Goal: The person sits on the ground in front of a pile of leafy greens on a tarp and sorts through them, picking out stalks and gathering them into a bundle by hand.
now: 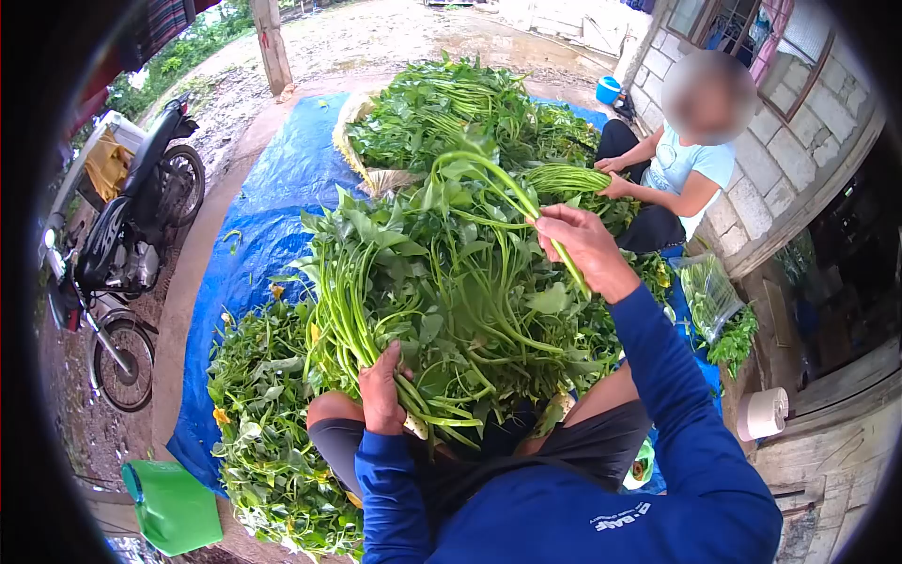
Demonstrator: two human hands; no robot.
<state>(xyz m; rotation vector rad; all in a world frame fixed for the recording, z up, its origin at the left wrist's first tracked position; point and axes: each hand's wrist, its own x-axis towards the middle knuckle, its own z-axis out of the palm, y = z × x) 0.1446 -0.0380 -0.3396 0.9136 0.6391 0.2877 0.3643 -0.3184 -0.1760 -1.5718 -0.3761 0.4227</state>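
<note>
My left hand (382,390) is wrapped round the lower stems of a bunch of long green leafy stalks (343,310), whose leaves point up and away from me. Higher and to the right, my right hand (578,246) pinches a few thick green stems (503,179), their leafy tops bending over to the left. Beneath both hands lies a large heap of leafy greens (470,301), spread in front of my knees.
A blue tarp (221,329) lies under the heaps. Another pile of greens (451,103) is at the back. A co-worker (691,174) at the right holds a bundle of stems (564,179). A motorcycle (122,235) stands left, a green container (174,508) at lower left.
</note>
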